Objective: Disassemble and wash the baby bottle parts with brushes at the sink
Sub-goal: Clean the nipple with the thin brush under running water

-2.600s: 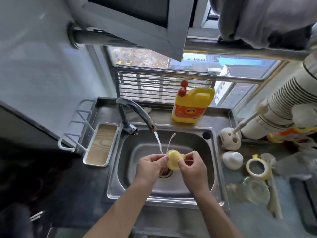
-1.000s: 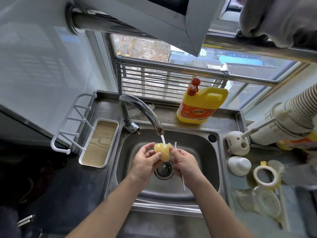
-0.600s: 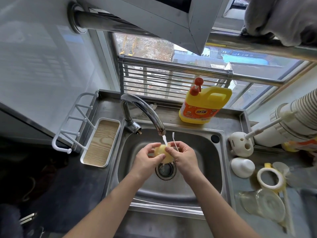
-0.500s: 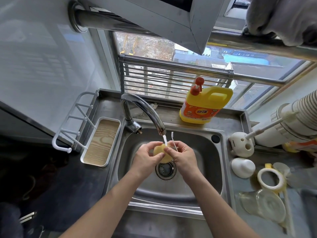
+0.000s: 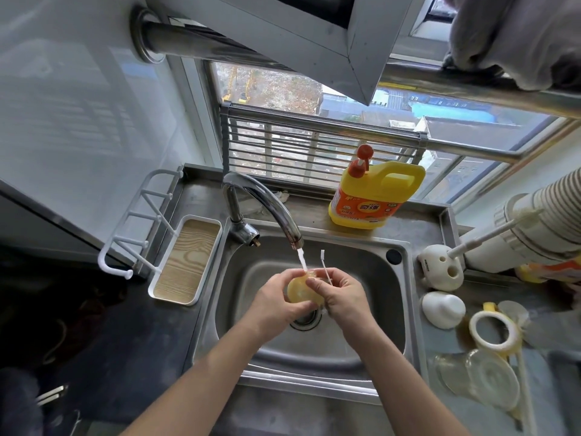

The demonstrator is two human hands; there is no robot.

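A yellowish bottle part [image 5: 301, 290] is held over the sink [image 5: 361, 272] drain, under the tap [image 5: 267, 201] stream, gripped by the curled left hand [image 5: 276, 303] and pinched by the right hand [image 5: 345, 298], with a thin white brush [image 5: 323, 263] also held there, upright.

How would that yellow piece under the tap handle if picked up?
The piece sits under running water, so probably slippery. It looks translucent and rubbery, likely soft rather than brittle. The left hand spans it, so probably light.

Detergent jug [image 5: 374, 196] behind sink [image 5: 361, 350], tray [image 5: 185, 259] left
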